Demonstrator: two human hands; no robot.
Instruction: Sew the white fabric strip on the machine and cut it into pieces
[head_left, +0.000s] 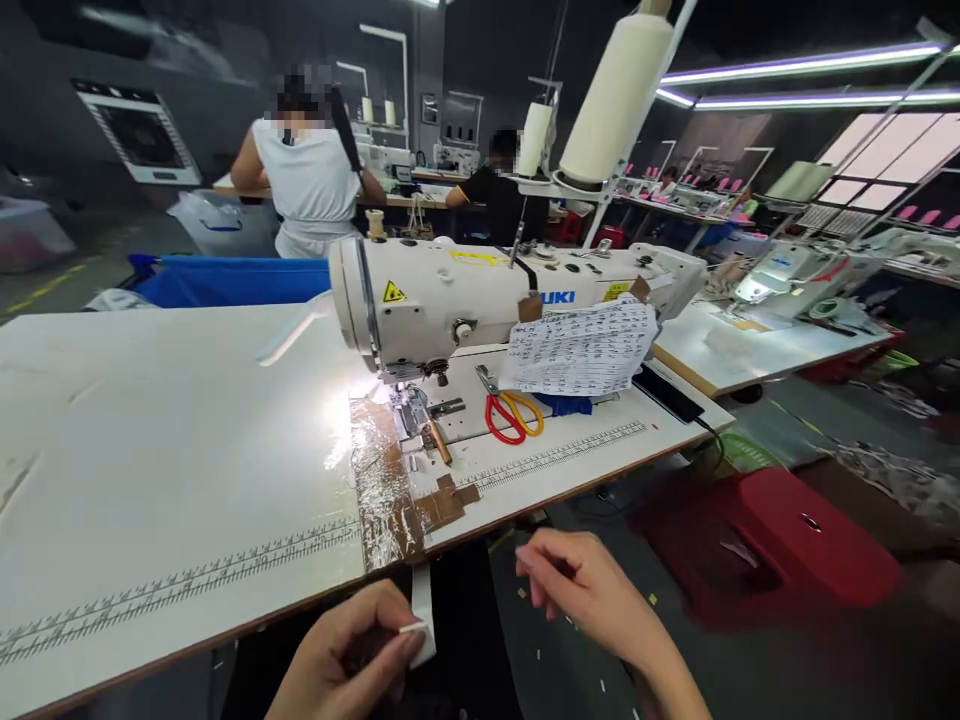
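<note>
Strip [423, 597]: white, narrow; extends below the table [187, 430] edge, lower end bent, pinched in left hand [356, 650].

White sewing tbl. [165, 430] w/ brown edge carries a white sewing mach. [420, 290], its lamp lighting the top by the needle. Brown tape [441, 510] & shiny clear film [382, 485] cover a patch running to the near edge, w/ ruler scales [555, 455] either side. Scissors [512, 415], one handle red, one yellow, lie nr. the mach.; a dk. blue item [568, 405] is just beside, & a black phone [670, 395] w/ cable [715, 436] rests toward the R end.
</note>
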